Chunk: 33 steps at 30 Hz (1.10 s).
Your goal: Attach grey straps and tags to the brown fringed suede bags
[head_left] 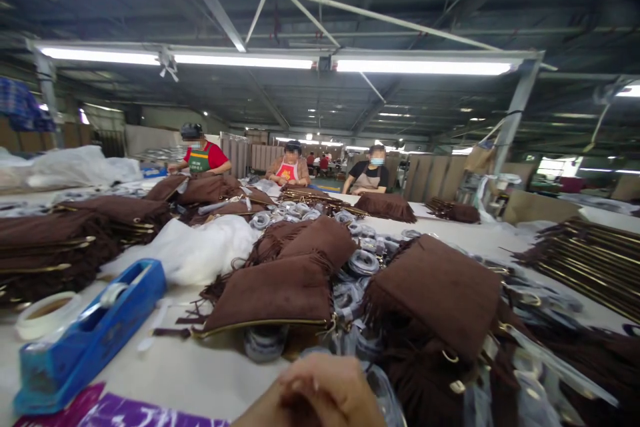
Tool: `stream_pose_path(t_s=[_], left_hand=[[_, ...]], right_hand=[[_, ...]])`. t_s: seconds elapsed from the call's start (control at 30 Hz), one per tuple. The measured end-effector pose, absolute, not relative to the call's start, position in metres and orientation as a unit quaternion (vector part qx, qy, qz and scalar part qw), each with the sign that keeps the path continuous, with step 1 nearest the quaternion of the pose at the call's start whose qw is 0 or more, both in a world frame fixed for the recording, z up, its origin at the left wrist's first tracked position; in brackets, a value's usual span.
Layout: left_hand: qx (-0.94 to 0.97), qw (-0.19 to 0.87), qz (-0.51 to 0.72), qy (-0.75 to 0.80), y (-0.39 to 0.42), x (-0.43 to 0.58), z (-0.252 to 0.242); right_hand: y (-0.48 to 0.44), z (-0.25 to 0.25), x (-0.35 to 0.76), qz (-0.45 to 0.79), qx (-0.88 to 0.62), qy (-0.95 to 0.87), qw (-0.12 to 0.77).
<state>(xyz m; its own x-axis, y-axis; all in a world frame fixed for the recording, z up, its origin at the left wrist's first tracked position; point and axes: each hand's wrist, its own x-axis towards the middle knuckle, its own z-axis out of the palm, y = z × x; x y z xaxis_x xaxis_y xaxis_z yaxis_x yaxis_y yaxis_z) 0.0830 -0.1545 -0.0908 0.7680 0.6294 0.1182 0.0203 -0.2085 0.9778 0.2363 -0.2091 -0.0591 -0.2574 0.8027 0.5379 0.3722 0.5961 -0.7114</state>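
Only one of my hands shows, at the very bottom edge. It looks like my left hand (323,392), coming in from the lower left with its fingers curled together. It lies against a clear plastic packet (387,397), and what the fingers hold is hidden. Just beyond it lies a flat brown suede fringed bag (273,293) with a gold zip. A second fringed bag (440,297) rests on a heap to the right. Rolled straps in clear wrappers (363,261) lie scattered between the two. My right hand is out of sight.
A blue tape dispenser (87,337) and a tape roll (45,313) sit at the near left, with purple packaging (135,412) beside them. Stacks of brown bags (55,247) line both table sides (590,260). White wrapping (195,250) lies mid-left. Three people work at the far end.
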Motion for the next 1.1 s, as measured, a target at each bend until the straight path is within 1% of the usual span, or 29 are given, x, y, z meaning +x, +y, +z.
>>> stream_pose_path(t_s=[0.03, 0.07, 0.13, 0.17, 0.2, 0.23, 0.27, 0.33, 0.4, 0.47, 0.53, 0.6, 0.67, 0.7, 0.77, 0.8, 0.97, 1.03, 1.1], left_hand=[[0.772, 0.534, 0.257, 0.231, -0.148, 0.08, -0.088], [0.81, 0.455, 0.272, 0.252, -0.139, 0.076, -0.085], [0.864, 0.246, 0.3, 0.322, -0.112, 0.059, -0.081], [0.872, 0.16, 0.292, 0.359, -0.096, 0.05, -0.08], [0.882, 0.112, 0.261, 0.377, -0.081, 0.04, -0.078], [0.891, 0.092, 0.228, 0.382, -0.066, 0.031, -0.077], [0.9, 0.091, 0.198, 0.377, -0.053, 0.023, -0.074], [0.913, 0.125, 0.167, 0.351, -0.036, 0.016, -0.067], [0.913, 0.188, 0.155, 0.328, -0.029, 0.016, -0.054], [0.906, 0.253, 0.134, 0.312, -0.026, 0.022, -0.041], [0.896, 0.284, 0.13, 0.315, -0.025, 0.028, -0.029], [0.887, 0.284, 0.157, 0.327, -0.022, 0.032, -0.021], [0.877, 0.281, 0.194, 0.337, -0.02, 0.034, -0.017], [0.873, 0.28, 0.21, 0.34, -0.019, 0.035, -0.015], [0.865, 0.283, 0.23, 0.344, -0.017, 0.037, -0.014], [0.862, 0.287, 0.236, 0.346, -0.017, 0.038, -0.014], [0.843, 0.306, 0.255, 0.361, -0.008, 0.042, -0.018], [0.841, 0.303, 0.261, 0.365, -0.003, 0.043, -0.022], [0.842, 0.291, 0.267, 0.367, 0.0, 0.043, -0.027]], right_hand=[[-0.207, -0.057, 0.238, 0.3, -0.417, -0.692, 0.508], [-0.205, -0.054, 0.242, 0.376, -0.438, -0.619, 0.533], [-0.199, -0.052, 0.249, 0.486, -0.449, -0.517, 0.543], [-0.195, -0.052, 0.253, 0.506, -0.451, -0.505, 0.534], [-0.191, -0.054, 0.256, 0.497, -0.461, -0.519, 0.521], [-0.187, -0.056, 0.258, 0.462, -0.475, -0.551, 0.507], [-0.184, -0.058, 0.259, 0.408, -0.49, -0.596, 0.488], [-0.178, -0.062, 0.257, 0.283, -0.509, -0.685, 0.438], [-0.172, -0.061, 0.253, 0.167, -0.516, -0.746, 0.387], [-0.166, -0.06, 0.247, 0.079, -0.527, -0.778, 0.333], [-0.16, -0.061, 0.241, 0.008, -0.543, -0.802, 0.249], [-0.156, -0.069, 0.235, -0.045, -0.551, -0.821, 0.143], [-0.154, -0.08, 0.231, -0.075, -0.537, -0.839, 0.05], [-0.155, -0.084, 0.229, -0.079, -0.53, -0.844, 0.021], [-0.156, -0.088, 0.226, -0.065, -0.536, -0.842, 0.005], [-0.156, -0.086, 0.225, -0.051, -0.545, -0.837, 0.016], [-0.148, -0.058, 0.223, 0.004, -0.566, -0.811, 0.149], [-0.143, -0.054, 0.222, 0.015, -0.587, -0.795, 0.149], [-0.141, -0.058, 0.222, 0.025, -0.608, -0.785, 0.116]])
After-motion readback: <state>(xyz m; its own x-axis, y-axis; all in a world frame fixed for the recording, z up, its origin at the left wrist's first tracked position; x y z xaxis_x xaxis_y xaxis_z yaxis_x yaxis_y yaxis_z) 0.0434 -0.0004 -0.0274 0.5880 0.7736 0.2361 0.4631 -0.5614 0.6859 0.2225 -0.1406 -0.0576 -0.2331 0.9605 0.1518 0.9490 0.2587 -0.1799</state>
